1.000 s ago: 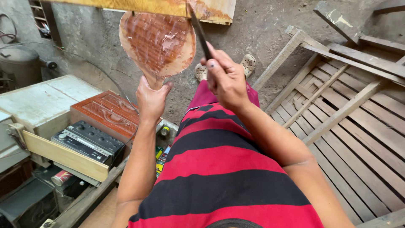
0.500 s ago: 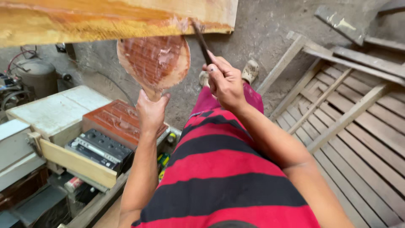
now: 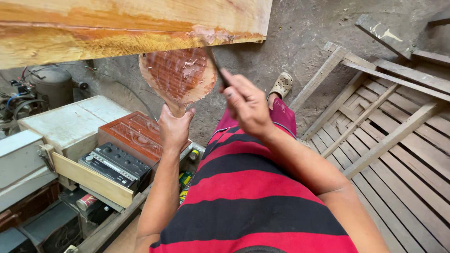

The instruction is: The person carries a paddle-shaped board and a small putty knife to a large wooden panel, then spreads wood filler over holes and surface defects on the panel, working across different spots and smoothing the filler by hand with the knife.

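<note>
Left hand (image 3: 174, 129) fingers grip the paddle (image 3: 179, 77) handle; paddle stands upright above them. Right hand (image 3: 248, 105) fingers hold a dark tool (image 3: 213, 63) beside it. Plank (image 3: 117, 28) overhangs both; radio (image 3: 115, 164) sits below left.

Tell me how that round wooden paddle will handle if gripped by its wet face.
The wooden paddle is probably stiff: it stands upright from the left hand gripping its handle. Its glossy, wet-looking face may be slippery and smear. Seemingly light, since one hand holds it.
</note>
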